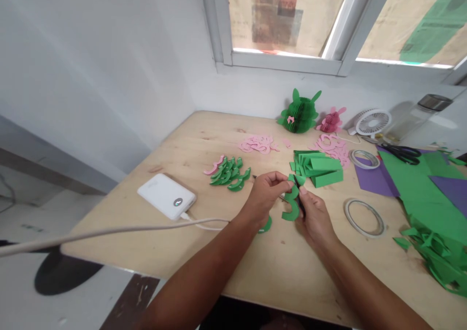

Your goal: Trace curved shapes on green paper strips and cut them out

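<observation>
Over the middle of the table, my left hand is closed, its thumb and fingers pinching a curved, wavy green paper piece. My right hand is closed beside it, with a slim black tool between the fingers against the paper's right edge; its exact kind is unclear. A thin rod with a dark tip shows behind my left hand, mostly hidden. Another green cut-out lies partly under my left wrist. Left of my hands sits a cluster of curved green paper pieces.
A white power bank with a cable lies left. Pink cut-outs, folded green paper, tape rolls and black scissors surround my hands. A green honeycomb paper figure, a white fan and a bottle stand behind.
</observation>
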The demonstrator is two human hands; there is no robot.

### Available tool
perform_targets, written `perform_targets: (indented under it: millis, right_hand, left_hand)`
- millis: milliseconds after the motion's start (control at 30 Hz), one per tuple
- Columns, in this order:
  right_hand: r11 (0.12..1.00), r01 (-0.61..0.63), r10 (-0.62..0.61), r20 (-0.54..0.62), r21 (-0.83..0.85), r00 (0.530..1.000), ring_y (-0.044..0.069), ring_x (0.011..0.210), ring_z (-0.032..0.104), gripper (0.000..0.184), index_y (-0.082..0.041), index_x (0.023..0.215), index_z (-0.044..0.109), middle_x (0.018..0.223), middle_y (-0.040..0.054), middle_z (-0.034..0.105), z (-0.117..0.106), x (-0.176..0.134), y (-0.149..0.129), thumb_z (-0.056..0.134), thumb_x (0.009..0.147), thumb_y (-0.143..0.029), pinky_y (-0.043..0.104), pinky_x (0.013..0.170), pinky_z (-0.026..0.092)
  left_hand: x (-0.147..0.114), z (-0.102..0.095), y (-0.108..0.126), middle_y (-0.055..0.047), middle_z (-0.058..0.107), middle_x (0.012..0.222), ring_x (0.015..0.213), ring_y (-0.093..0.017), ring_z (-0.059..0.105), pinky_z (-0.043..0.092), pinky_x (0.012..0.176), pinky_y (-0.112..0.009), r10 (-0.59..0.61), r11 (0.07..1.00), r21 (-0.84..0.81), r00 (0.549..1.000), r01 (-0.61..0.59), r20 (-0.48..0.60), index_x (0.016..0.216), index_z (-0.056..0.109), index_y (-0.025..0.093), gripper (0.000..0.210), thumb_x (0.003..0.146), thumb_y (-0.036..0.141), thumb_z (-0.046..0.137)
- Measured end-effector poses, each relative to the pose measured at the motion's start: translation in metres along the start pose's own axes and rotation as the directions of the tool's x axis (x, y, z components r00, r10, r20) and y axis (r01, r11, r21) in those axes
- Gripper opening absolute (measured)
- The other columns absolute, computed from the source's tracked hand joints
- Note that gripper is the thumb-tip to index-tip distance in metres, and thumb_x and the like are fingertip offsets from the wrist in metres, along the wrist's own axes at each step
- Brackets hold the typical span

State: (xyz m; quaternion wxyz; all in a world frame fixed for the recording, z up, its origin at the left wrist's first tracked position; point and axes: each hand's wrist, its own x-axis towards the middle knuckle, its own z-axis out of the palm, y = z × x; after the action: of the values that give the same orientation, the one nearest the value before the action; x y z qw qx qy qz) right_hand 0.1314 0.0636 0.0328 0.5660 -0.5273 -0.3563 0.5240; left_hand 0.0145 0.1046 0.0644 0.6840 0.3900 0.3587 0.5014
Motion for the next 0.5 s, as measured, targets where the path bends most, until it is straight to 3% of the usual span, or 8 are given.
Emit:
perform_targets:
  millis: [500]
  right_hand:
    - [0.999,-0.039,0.04,-0.019,0.019,0.999,0.005,0.038,0.025,0.06,-0.02,0.054,0.045,0.041,-0.0088,0.034,0.0027,-0.0006,-0.0033,0.071,0.064,-0.073,0.021,0.037,0.016]
  left_hand:
    - [-0.0002,-0.001,0.0005,0.002,0.059,0.059,0.059,-0.009,0.051,0.038,0.064,-0.024,0.0,1.0,0.016,1.0,0.0,0.019,0.061,0.063,0.016,0.018,0.061,0.027,0.077]
